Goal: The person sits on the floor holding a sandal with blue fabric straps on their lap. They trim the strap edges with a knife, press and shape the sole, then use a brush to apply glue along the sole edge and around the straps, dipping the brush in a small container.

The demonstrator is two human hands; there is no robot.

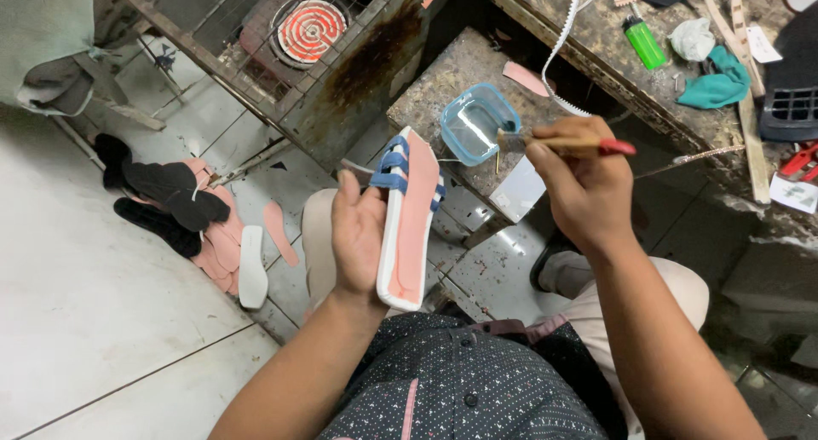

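Observation:
My left hand grips a white sandal with a pink insole and blue-and-white straps, held on edge over my lap. My right hand holds a wooden-handled brush with a red end, its bristles over the rim of a small clear container with a blue rim. The container sits on a stained stone block just beyond the sandal's toe.
Black and pink sole cut-outs and a white sole lie on the tiled floor at left. A glowing coil heater sits inside a wire cage. The workbench at right holds a green lighter, teal cloth and strips.

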